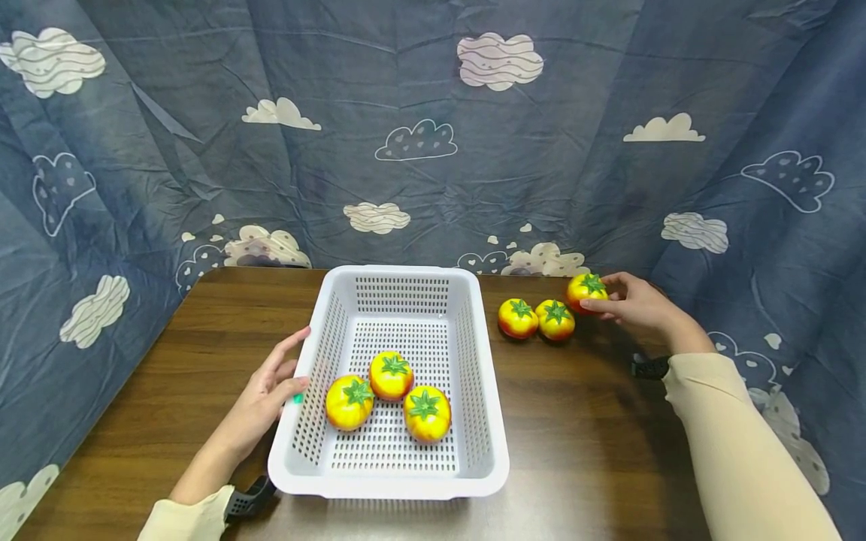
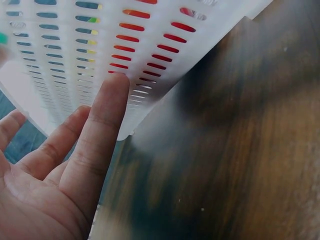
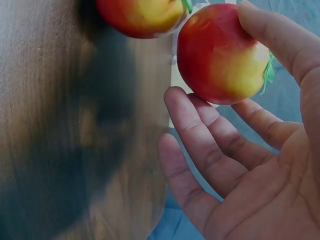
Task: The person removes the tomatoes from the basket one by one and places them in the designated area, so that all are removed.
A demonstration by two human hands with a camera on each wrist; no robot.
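Note:
My right hand (image 1: 632, 304) pinches a yellow-and-red tomato (image 1: 583, 291) between thumb and fingertips near the table's far edge. In the right wrist view that tomato (image 3: 220, 55) shows its smooth red and yellow underside, with the thumb on top. Two more tomatoes (image 1: 518, 318) with green leafy tops sit side by side just left of it. A white perforated basket (image 1: 492, 391) stands in the middle, with three tomatoes (image 1: 391, 376) on its floor. My left hand (image 1: 262, 394) touches the basket's left side, its fingers fairly straight against the wall in the left wrist view.
Under everything is a brown wooden table (image 1: 568, 428). A dark blue curtain (image 1: 419, 188) with white clouds hangs right behind its far edge and along both sides. A small green patch (image 1: 298, 398) shows on the basket's left rim by the left thumb.

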